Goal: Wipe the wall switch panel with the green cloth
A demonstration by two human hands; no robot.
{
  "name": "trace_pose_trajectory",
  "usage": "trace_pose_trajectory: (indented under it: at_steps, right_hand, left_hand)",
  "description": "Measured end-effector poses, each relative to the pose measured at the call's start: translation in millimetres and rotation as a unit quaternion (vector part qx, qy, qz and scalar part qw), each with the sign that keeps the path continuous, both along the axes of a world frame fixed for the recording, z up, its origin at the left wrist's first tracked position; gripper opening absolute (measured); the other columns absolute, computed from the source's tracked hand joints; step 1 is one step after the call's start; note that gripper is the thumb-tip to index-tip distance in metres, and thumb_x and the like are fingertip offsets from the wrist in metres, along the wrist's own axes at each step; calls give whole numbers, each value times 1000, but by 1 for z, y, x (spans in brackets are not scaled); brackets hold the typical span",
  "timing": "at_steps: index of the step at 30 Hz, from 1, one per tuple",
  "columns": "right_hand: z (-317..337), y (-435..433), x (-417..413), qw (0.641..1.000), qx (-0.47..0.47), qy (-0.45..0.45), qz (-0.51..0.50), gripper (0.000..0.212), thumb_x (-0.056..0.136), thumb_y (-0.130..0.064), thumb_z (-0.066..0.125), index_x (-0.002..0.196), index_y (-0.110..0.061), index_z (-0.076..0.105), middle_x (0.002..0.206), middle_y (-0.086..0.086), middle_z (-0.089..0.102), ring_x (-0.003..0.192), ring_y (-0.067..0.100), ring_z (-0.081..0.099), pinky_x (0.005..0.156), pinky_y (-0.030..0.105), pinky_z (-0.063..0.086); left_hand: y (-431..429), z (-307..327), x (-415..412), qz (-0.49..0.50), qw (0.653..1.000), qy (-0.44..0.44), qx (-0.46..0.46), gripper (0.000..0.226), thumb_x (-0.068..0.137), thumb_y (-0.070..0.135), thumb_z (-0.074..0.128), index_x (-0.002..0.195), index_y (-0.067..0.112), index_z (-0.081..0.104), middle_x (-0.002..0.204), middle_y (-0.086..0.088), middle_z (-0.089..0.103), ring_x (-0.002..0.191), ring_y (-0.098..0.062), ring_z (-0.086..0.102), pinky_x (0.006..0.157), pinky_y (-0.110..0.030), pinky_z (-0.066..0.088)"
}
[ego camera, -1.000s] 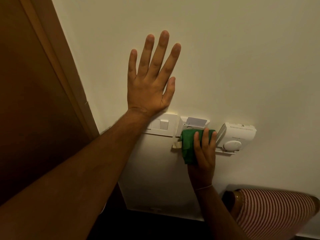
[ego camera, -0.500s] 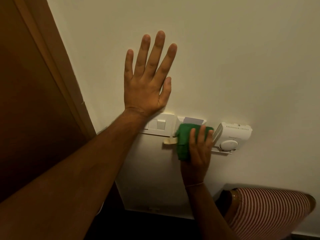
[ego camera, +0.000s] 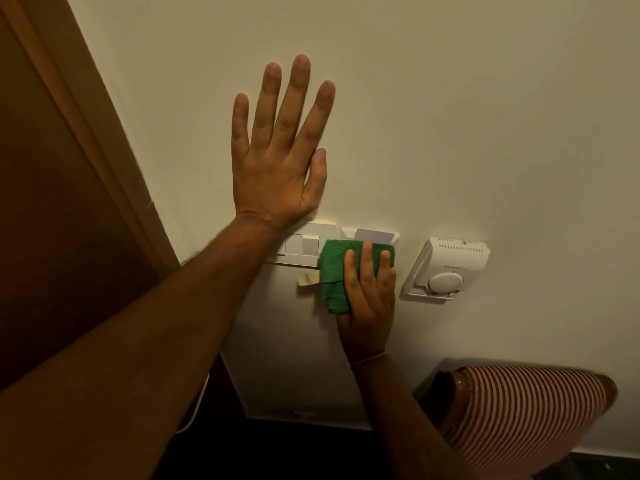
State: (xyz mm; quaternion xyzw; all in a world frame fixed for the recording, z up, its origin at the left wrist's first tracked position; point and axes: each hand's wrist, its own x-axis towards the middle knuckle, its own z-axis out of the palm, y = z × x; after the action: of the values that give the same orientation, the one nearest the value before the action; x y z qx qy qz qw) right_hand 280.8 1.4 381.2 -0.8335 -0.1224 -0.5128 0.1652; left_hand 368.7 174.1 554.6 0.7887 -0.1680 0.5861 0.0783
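Note:
A white wall switch panel [ego camera: 304, 244] sits on the cream wall just below my left wrist. Beside it on the right is a white key-card holder [ego camera: 370, 234] with a card in it. My right hand [ego camera: 369, 299] presses a folded green cloth [ego camera: 334, 271] flat over the card holder's lower part and the switch panel's right edge. My left hand [ego camera: 280, 150] lies flat on the wall above the switch panel, fingers spread, holding nothing. A curl of tape [ego camera: 308, 279] sticks out below the panel, left of the cloth.
A white thermostat [ego camera: 446, 268] with a round dial hangs on the wall right of my right hand. A brown wooden door and frame [ego camera: 69, 168] fill the left. A red-and-white striped cushion [ego camera: 526, 414] sits at lower right.
My right hand has slid the green cloth leftward, away from the thermostat and onto the switch panel's right edge. My left hand has stayed flat on the wall.

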Motion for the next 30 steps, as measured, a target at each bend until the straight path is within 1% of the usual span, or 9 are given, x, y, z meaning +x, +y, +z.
trace_pose_trajectory:
  at_steps: [2,5,8,13,16,20,24,27,30]
  right_hand:
    - [-7,2,-4,1000,14,18,2,58,117,-40,39,169,-21,20,179,-1,8,167,26,7,136,45,9]
    - [-22,-1,-9,999,-23,41,9,51,118,-40,34,162,-15,30,179,-1,8,167,24,6,137,44,9]
    - [-26,-14,-9,998,-42,41,5,51,118,-43,32,158,-12,34,173,2,22,167,22,6,137,44,9]
    - [-26,-32,-11,995,86,49,-4,50,116,-39,44,154,-8,44,179,-5,12,167,28,7,135,52,15]
    - [-23,-21,-13,991,122,59,22,53,115,-40,46,155,-5,40,178,-7,11,167,29,5,134,56,15]
    - [-11,8,-8,995,66,52,60,55,116,-40,43,159,-7,33,179,-3,11,167,30,5,136,51,11]
    - [-10,1,-7,998,14,38,54,52,115,-36,43,159,-10,33,179,-3,9,167,27,8,136,46,10]
    - [-20,-20,-14,994,100,49,15,58,109,-25,58,159,-8,36,179,-1,12,167,30,8,135,50,15]
    - [-18,-13,-18,983,166,74,21,61,108,-25,58,160,-6,33,177,0,14,167,31,5,135,53,15]
  left_hand:
    - [-1,2,0,-2,1000,-4,0,69,116,42,28,178,29,2,182,-17,21,171,-25,-1,139,-63,8]
    - [0,2,1,6,1000,-5,-1,73,114,40,35,178,29,2,182,-17,20,171,-24,-6,139,-61,5]
    - [0,1,0,13,1000,-1,3,73,114,41,34,178,30,0,183,-15,18,171,-20,-15,139,-59,3]
    - [-1,2,0,9,1000,-5,-6,84,109,37,47,178,31,0,183,-15,19,172,-19,-16,140,-58,0]
    - [-3,3,0,11,1000,-3,-4,85,109,37,48,178,30,1,183,-15,18,171,-20,-15,140,-58,0]
    - [-4,3,-2,25,1000,-1,-8,79,110,37,44,182,21,15,183,-16,20,171,-22,-12,139,-58,0]
    - [-1,4,-6,33,999,4,-13,73,110,36,44,178,20,25,182,-17,22,171,-24,-3,139,-58,2]
    - [-1,3,-6,27,1000,0,-15,73,109,36,46,178,19,26,181,-19,27,175,-34,10,138,-63,10]
    - [-4,4,-4,20,1000,-12,-10,81,109,36,45,182,24,10,182,-17,22,173,-27,2,139,-61,6]
